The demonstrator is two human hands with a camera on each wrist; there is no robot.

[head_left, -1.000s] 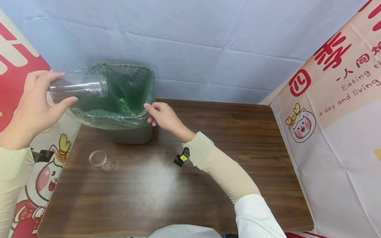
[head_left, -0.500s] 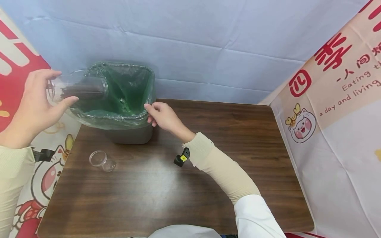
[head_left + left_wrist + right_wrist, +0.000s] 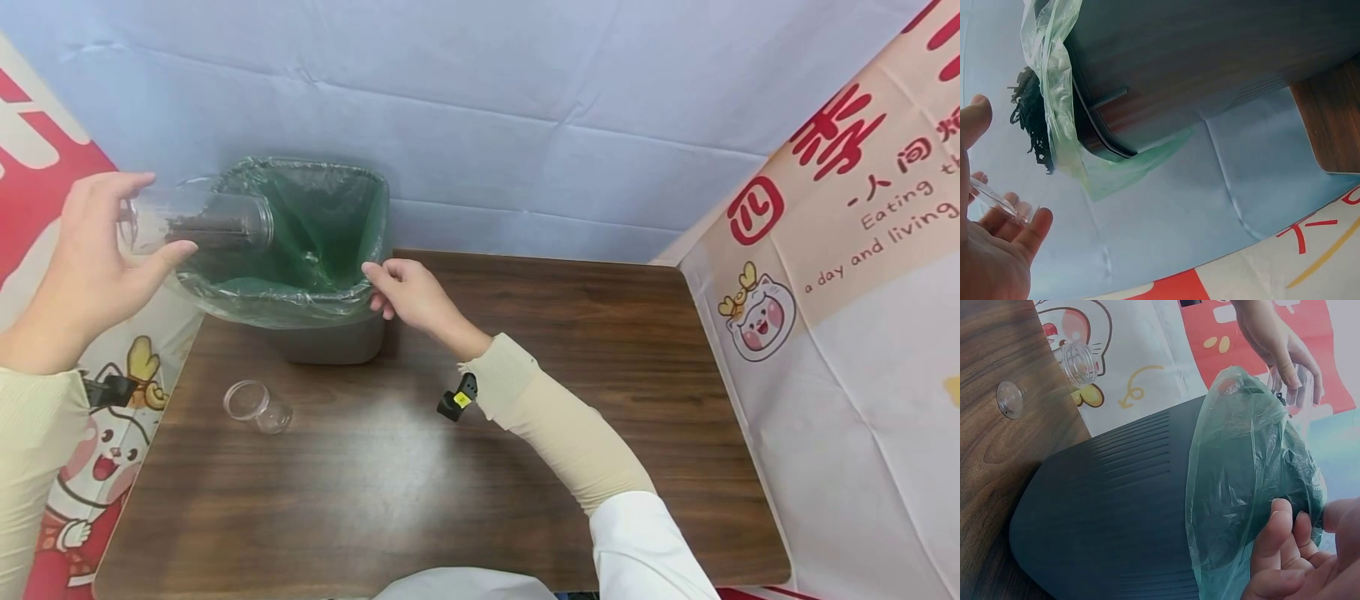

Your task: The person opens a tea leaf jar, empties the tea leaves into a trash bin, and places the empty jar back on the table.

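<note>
My left hand (image 3: 97, 262) holds a large clear jar (image 3: 168, 208) on its side by the base end, fingers and thumb round it. Its threaded mouth points right, over the bin opening. Dark shredded stuff (image 3: 1036, 128) lies along the jar's lower side and shows through the wall in the left wrist view. A dark grey trash bin (image 3: 337, 343) stands below, lined with a green bag (image 3: 292, 310) folded over the rim. At the bin's right front corner my right hand (image 3: 412, 293) pinches the bag's edge between thumb and fingers. What lies deep in the bag cannot be made out.
A small clear jar (image 3: 272, 415) sits on the brown wooden table (image 3: 525, 467), in front of the bin. Behind the table hangs a pale blue cloth (image 3: 487, 125). Printed panels (image 3: 862, 275) border the left and right sides.
The dark stuff inside the large jar has shifted toward the mouth, leaving the base end clearer. The jar has moved slightly. My right hand stays on the bag's edge.
</note>
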